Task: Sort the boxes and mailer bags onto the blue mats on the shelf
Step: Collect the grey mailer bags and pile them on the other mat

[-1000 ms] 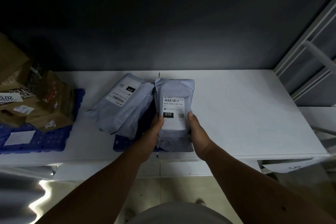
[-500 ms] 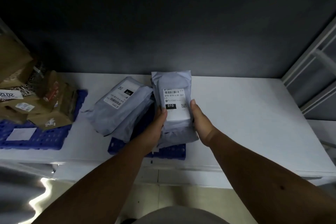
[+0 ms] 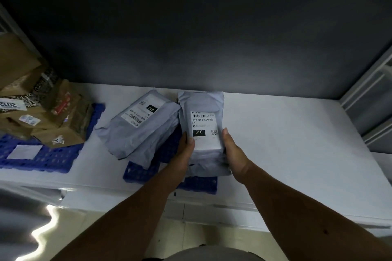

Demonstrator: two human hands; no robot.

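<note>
Between the two hands, a grey plastic mailer bag with a white shipping label (image 3: 202,133) is held upright-facing over the blue perforated plastic mat (image 3: 146,172) at the front of the white shelf (image 3: 297,144). The left hand (image 3: 186,148) pinches its left edge and the right hand (image 3: 232,150) its right edge, thumbs on the label side, fingers curled behind. Just left of the left hand, a second grey plastic mailer bag (image 3: 140,125) lies slanted across the same mat. Well off to the left, a heap of brown cardboard boxes (image 3: 42,112) sits on another blue perforated mat (image 3: 44,157).

The held bag looks soft and light, its film crinkled and probably slick; the loose lower end sags below the hands. Gripping the firmer, filled middle by both side edges seems the safest hold while it is lowered.
</note>
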